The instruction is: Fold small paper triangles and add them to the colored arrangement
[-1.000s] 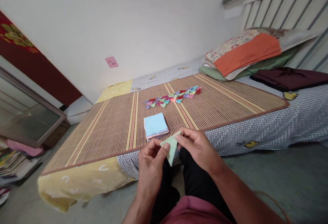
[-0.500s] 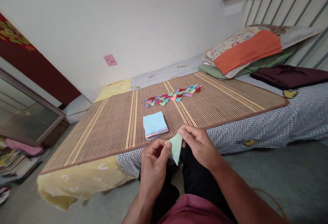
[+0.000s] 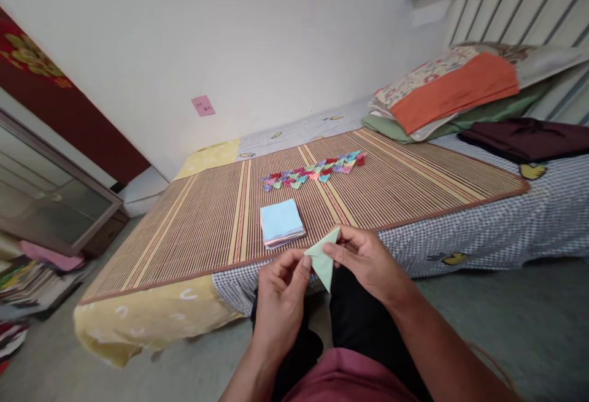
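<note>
Left hand (image 3: 281, 291): pinching the left corner of the green paper (image 3: 326, 270), thumb in front, other fingers curled and partly hidden behind.
Right hand (image 3: 370, 264): pinching the same paper near its top right, thumb pressed on the front, other fingers tucked behind and hard to see.
Green paper: folded into a triangle, held up in the air between both hands, one tip pointing down by the black trousers (image 3: 361, 319), a fold line showing near the left corner.
Paper stack (image 3: 281, 221): sitting on the striped mat (image 3: 202, 230) near the left hand, light blue on top, more colours peeking out along the near edge.
Little folded papers (image 3: 314, 172): lying on the mat in a long slanting row past the stack; red, purple, green, blue and pink; well apart from both hands.
Striped mat: spread over the bed (image 3: 478, 230), with a brown edge.
Bed: covered in checked cloth, yellow at the left end.
Pillows (image 3: 455, 95): piled up at the right end, orange and flowery, with green below.
Dark red cloth (image 3: 529, 138): folded, lying beside the pillows.
Pink note (image 3: 203, 106): stuck low on the white wall (image 3: 299, 40).
</note>
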